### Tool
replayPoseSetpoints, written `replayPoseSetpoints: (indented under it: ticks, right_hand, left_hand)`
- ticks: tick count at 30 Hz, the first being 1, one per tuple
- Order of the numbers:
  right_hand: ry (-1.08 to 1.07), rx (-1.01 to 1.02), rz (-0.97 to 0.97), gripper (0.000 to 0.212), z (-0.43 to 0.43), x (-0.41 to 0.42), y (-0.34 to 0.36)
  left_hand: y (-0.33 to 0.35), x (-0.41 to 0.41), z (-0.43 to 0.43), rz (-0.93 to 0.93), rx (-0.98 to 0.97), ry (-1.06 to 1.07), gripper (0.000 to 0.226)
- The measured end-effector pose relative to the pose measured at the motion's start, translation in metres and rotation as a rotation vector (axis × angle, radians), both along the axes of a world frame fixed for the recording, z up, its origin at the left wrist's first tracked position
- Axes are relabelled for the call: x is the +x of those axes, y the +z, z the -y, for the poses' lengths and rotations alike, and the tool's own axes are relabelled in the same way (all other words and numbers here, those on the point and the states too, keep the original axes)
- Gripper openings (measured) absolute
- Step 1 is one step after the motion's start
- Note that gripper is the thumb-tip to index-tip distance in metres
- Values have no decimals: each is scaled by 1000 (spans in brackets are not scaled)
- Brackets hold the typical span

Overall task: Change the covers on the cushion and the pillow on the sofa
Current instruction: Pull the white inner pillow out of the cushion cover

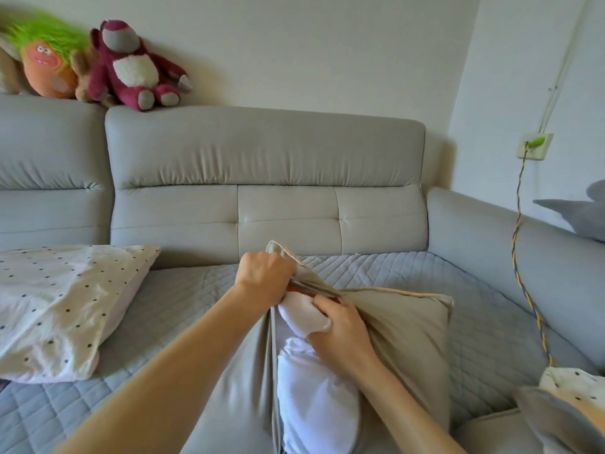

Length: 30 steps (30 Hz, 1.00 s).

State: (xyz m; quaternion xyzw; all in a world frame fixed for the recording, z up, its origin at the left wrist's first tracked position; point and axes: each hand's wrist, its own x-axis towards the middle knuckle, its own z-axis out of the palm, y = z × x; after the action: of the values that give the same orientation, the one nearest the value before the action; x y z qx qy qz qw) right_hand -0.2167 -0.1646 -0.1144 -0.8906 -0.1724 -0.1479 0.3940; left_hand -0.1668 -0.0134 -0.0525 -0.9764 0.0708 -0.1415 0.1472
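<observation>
left hand (265,276) fingers curled tight, clamped on the bunched open edge of the beige fabric cushion cover with pale piping (402,326), holding that corner up off the seat. right hand (340,326) fingers curled round a wad of the white soft inner cushion (314,398) right at the opening. cushion lies mid-seat on the grey quilted sofa seat pad (183,296), just in front of the person, white inner showing through a long slit in the cover. cream polka-dot pillow (65,306) lies on the seat to the left, well apart, cover on.

can't tell if the inner is going in or coming out; probably working its far corner past the opening. to do it well: left holds the cover edge taut and wide, right moves the inner in small bunches, not one big pull. keep fabric off the zip, if that reddish strip at the opening is one; too small to tell. go corner by corner so stuffing doesn't lump. risk: straining the seam at the slit's end.
</observation>
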Motion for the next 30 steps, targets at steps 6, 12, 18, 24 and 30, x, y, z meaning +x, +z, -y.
replayPoseSetpoints:
  ticks: [6, 12, 18, 24, 30]
  right_hand:
    - [-38, 106, 136, 18, 42, -20, -39]
    - [-184, 89, 237, 34, 49, -27, -39]
    - [-265, 225, 235, 35, 56, -20, -32]
    - [-91, -54, 448, 92, 30, -56, -8]
    - [-228, -598, 376, 70, -1, -29, 11]
  left_hand:
    - [-39, -16, -20, -105, -580, 65, 32]
    - [-29, -51, -15, -615, -1635, -142, 40]
    - [-74, -122, 23, 152, -929, 73, 78]
    - [-93, -117, 7, 19, -774, 149, 78]
    - [-80, -116, -30, -157, -898, -29, 69]
